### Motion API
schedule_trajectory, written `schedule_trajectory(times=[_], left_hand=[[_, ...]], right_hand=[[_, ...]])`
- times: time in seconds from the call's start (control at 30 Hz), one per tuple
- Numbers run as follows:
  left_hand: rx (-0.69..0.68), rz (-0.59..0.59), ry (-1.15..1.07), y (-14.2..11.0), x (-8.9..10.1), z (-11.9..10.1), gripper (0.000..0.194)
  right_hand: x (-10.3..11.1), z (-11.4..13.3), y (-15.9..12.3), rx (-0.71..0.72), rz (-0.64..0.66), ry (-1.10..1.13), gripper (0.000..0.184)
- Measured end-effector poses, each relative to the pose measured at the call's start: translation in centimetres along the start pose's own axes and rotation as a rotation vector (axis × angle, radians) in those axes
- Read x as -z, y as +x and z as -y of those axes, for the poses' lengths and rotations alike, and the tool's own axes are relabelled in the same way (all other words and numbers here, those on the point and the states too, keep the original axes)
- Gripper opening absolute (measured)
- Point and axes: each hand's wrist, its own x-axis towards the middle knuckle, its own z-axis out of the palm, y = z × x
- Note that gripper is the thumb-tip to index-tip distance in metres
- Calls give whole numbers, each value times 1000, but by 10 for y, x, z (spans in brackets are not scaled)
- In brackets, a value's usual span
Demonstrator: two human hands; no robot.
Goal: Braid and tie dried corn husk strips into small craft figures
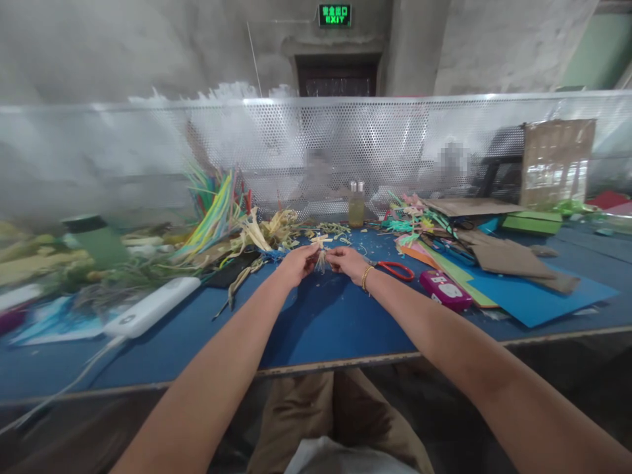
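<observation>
Small bundle of pale strips sits between the hands, just above the blue table. Left hand and right hand each pinch it. Strips gathered; ends hang loose below. Work left: cannot tell. Red-handled scissors lie near.

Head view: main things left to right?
Dark-lidded green container → multicoloured strips → left hand → pale straw-like bundle → right hand → red-handled scissors → purple packet → upright cardboard sheet.
</observation>
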Motion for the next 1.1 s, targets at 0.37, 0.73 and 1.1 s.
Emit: schedule_trajectory(times=[0.37,0.73,1.1], left_hand=[[0,132,-129,0,-1,0,22],[-105,43,-83,-3,-4,-3,26],[-178,-1,-2,-4,-5,-5,19]], right_hand=[[1,-1,0,30,80,9,14],[0,0,-1,35,84,-19,20],[-11,-4,0,191,80,-133,28]])
